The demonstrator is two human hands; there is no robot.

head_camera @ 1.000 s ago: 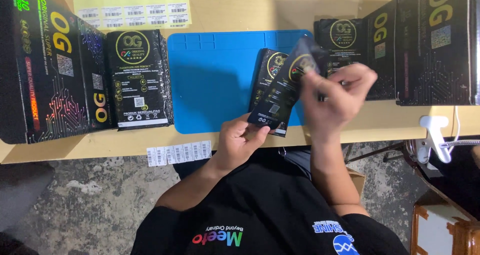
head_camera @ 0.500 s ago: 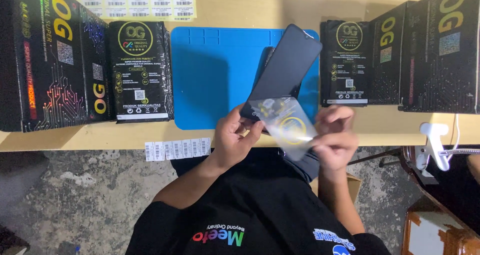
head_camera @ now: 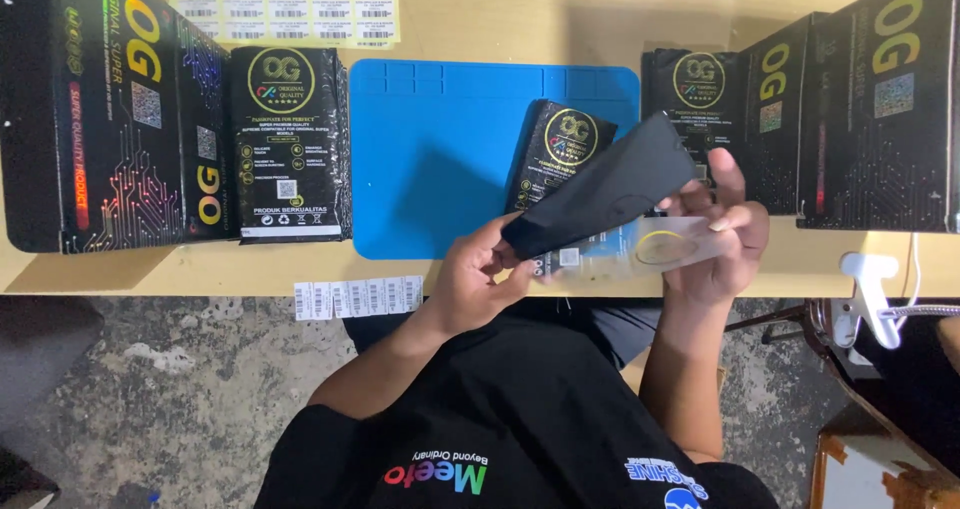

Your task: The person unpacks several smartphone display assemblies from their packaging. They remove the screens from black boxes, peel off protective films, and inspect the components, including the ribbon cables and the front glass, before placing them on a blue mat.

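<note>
My left hand [head_camera: 478, 277] grips the lower end of a flat black panel [head_camera: 600, 186] that slants up to the right over the table edge. My right hand [head_camera: 722, 237] holds the panel's upper end together with a clear plastic sleeve [head_camera: 650, 249] bearing a yellow ring. Beneath the panel a black printed packet [head_camera: 558, 149] lies tilted on the blue mat [head_camera: 440, 159].
Large black boxes stand at the left [head_camera: 95, 109] and right [head_camera: 880, 99]. Stacks of black packets sit beside them at the left [head_camera: 288, 159] and right [head_camera: 697, 84]. A sheet of barcode labels [head_camera: 285, 9] lies at the back. A label strip [head_camera: 358, 297] hangs off the table edge. A white clamp [head_camera: 872, 281] is at right.
The panel has tilted lower and further right. The clear sleeve has moved from in front of my body up behind the panel, and my right hand has risen to the panel's upper end.
</note>
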